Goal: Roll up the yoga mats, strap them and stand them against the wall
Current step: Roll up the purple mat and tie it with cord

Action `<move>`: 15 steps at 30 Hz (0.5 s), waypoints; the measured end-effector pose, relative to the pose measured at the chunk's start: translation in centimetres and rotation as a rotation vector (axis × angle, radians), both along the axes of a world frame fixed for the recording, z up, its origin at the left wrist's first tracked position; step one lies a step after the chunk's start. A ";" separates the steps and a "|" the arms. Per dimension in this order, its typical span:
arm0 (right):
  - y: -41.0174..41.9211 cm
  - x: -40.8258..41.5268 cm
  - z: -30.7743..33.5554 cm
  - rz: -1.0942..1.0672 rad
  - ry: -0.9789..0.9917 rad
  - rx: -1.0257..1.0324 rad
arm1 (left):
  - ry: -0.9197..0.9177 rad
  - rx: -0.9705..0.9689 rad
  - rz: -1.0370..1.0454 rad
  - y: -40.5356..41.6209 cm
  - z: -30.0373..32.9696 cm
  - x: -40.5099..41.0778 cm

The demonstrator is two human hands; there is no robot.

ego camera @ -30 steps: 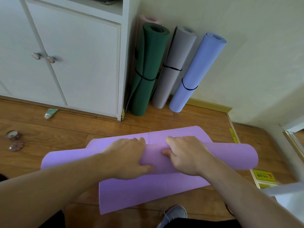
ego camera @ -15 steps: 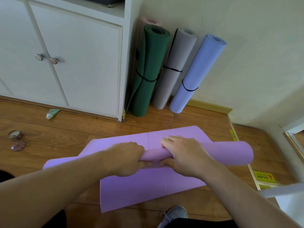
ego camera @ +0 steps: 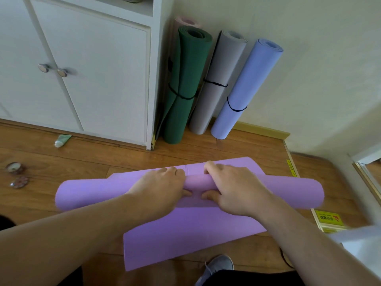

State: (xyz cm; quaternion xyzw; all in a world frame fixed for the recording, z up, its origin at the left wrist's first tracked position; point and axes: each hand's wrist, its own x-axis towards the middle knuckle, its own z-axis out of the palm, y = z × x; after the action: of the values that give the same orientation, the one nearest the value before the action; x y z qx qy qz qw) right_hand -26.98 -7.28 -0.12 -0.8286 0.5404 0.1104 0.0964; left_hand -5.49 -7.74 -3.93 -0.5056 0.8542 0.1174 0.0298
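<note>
A purple yoga mat (ego camera: 185, 234) lies on the wooden floor, partly rolled into a tube across the view. My left hand (ego camera: 158, 190) and my right hand (ego camera: 233, 188) grip the middle of the roll side by side, fingers over the top, thumbs underneath. A flat stretch of mat lies in front of me and a small strip shows beyond the roll. Against the wall stand a green rolled mat (ego camera: 185, 85), a grey one (ego camera: 216, 83) and a light blue one (ego camera: 245, 89), each with a black strap. A pink roll (ego camera: 185, 20) stands behind the green.
A white cabinet (ego camera: 82, 69) fills the left back. A small green tube (ego camera: 61, 140) and two small round tins (ego camera: 15, 168) lie on the floor at left. A yellow box (ego camera: 329, 220) sits at right. My grey shoe (ego camera: 218, 265) is near the mat's front edge.
Both hands have pushed the roll forward, away from me. The roll has grown thicker and the strip of flat mat beyond it has shrunk.
</note>
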 end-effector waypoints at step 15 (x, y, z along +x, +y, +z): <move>0.9 0.9 -0.2 0.007 0.202 -0.174 | 0.065 0.277 -0.038 -1.8 -0.3 -0.1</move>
State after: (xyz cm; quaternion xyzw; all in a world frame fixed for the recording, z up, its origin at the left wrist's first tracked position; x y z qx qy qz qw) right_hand -26.05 -6.41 -0.36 -0.8203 0.5521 0.1462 -0.0310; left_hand -5.58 -9.50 -4.24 -0.4762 0.8399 0.2499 0.0736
